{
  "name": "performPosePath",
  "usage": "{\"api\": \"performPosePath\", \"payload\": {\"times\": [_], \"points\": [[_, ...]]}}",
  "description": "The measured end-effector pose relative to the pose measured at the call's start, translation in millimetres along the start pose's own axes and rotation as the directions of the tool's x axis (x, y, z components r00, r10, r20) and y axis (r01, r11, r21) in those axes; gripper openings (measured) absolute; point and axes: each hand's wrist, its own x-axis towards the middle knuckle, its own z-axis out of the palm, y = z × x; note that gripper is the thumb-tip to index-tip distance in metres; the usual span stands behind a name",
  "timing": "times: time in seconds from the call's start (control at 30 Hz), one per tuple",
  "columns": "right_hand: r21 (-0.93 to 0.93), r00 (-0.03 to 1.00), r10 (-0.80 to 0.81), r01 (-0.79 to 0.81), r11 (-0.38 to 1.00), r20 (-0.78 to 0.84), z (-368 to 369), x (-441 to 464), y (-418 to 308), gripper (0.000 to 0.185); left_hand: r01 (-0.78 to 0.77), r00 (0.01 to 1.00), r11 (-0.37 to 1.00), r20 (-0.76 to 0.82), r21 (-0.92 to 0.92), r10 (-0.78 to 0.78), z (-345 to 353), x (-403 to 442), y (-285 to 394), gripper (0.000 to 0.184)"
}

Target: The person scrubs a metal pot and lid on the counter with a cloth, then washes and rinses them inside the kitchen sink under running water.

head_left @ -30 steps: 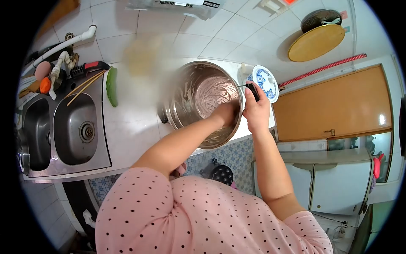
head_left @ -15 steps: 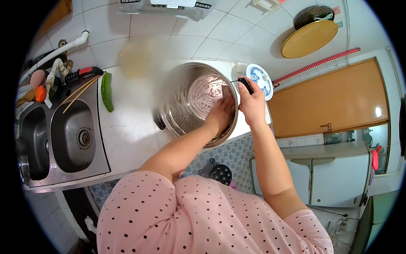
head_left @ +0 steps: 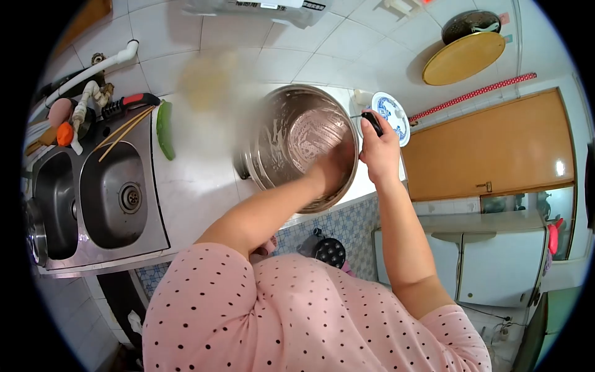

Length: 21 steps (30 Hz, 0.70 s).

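Observation:
A large steel pot (head_left: pixel 273 142) lies tilted on the white counter, its mouth facing me and its inner walls and bottom streaked with whitish wet marks. My right hand (head_left: pixel 379 152) is closed round the pot's black handle (head_left: pixel 372 124) at the right rim. Deep inside the pot, my left hand (head_left: pixel 331 170) is near the lower right wall. Motion and shade smear its fingers, and whatever it may hold cannot be made out. A second black handle (head_left: pixel 240 167) shows at the pot's left side.
Left of the pot are a green cucumber (head_left: pixel 164 130), chopsticks (head_left: pixel 127 133) and a double sink (head_left: pixel 158 217). A blue-and-white lidded bowl (head_left: pixel 392 115) stands close behind my right hand. The counter's front edge runs below the pot. A pale blur covers part of the upper left.
My left hand has moved about inside the pot; its fingers and a brownish-grey piece by them showed half a second ago and are now blurred. My right hand has kept its hold.

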Motion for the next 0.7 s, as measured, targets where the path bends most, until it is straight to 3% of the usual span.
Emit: {"api": "performPosePath", "payload": {"times": [0.03,0.13,0.17,0.2,0.23,0.27,0.3,0.33,0.37,0.43,0.47,0.5,0.53,0.57,0.6,0.67,0.7], "points": [[-0.040,0.999,-0.047,0.047,0.998,-0.008,-0.6,1.4,2.2,0.025,-0.285,0.956,0.884,0.037,0.372,0.292,36.2,4.7,-32.5,0.046],[-0.002,0.996,-0.083,0.083,0.997,0.017,-6.2,-0.8,8.7,0.025,-0.318,0.947,0.869,0.083,0.379,0.311,-0.2,23.0,-50.1,0.043],[0.014,0.999,-0.017,0.016,1.000,0.038,-5.7,-6.3,-1.0,0.025,-0.259,0.965,0.832,0.094,0.490,0.245,-21.7,33.0,-46.5,0.054],[0.030,0.999,0.006,-0.007,1.000,0.034,-5.1,-8.1,-2.9,0.025,-0.153,0.974,0.788,-0.045,0.596,0.223,-47.6,27.3,-36.2,0.057],[0.047,0.999,0.030,-0.031,0.998,0.029,-5.6,-9.7,-3.5,0.025,-0.240,0.944,0.696,-0.005,0.677,0.331,-56.4,29.8,-57.0,0.052],[0.066,0.998,0.053,-0.054,0.996,0.024,-6.8,-10.9,-3.0,0.025,-0.190,0.980,0.525,0.189,0.830,0.055,-70.4,25.2,-56.1,0.047],[0.090,0.999,0.048,-0.050,0.995,0.023,-8.2,-11.9,-1.8,0.026,-0.282,0.904,0.321,0.362,0.904,-0.227,-84.5,20.7,-55.2,0.042],[0.078,0.999,0.031,-0.032,0.996,0.018,-8.9,-15.4,-0.3,0.025,-0.208,0.978,0.436,0.181,0.875,0.104,-58.0,14.1,-117.7,0.038],[0.068,1.000,0.012,-0.013,0.998,0.016,-8.8,-17.7,0.8,0.025,-0.161,0.954,0.535,-0.007,0.829,0.299,-36.5,2.8,-160.8,0.036],[0.025,0.997,-0.075,0.074,0.997,0.026,-9.7,-17.8,8.0,0.024,-0.298,0.938,0.590,0.344,0.750,0.037,-52.1,-39.5,-102.1,0.032],[0.026,0.998,-0.059,0.059,0.998,0.006,-9.2,-21.0,7.0,0.025,-0.352,0.852,0.629,0.515,0.694,-0.091,-52.2,-57.3,-73.4,0.030],[-0.010,0.993,-0.118,0.118,0.993,-0.014,-10.7,-19.5,15.1,0.025,-0.264,0.856,0.816,0.514,0.514,-0.046,-26.0,-57.8,-71.3,0.028],[-0.032,0.988,-0.154,0.154,0.988,-0.022,-13.4,-17.4,20.5,0.026,-0.157,0.868,0.942,0.496,0.295,-0.010,0.9,-56.5,-66.5,0.027],[-0.033,0.987,-0.161,0.160,0.987,-0.025,-15.0,-19.2,21.0,0.026,0.031,0.943,0.999,0.331,0.021,-0.036,11.4,-60.0,-39.8,0.025],[-0.027,0.987,-0.156,0.155,0.988,-0.027,-15.1,-20.3,21.7,0.027,0.165,0.979,0.945,0.166,-0.284,-0.121,14.8,-64.7,-10.3,0.024],[-0.020,0.992,-0.123,0.123,0.992,-0.024,-15.1,-23.7,19.8,0.028,0.082,0.995,0.836,-0.001,-0.542,-0.098,0.2,-67.5,32.0,0.031],[-0.017,0.994,-0.104,0.103,0.994,-0.020,-15.3,-24.6,18.4,0.028,0.011,0.999,0.895,-0.025,-0.446,-0.025,5.9,-75.8,24.6,0.032]]}}
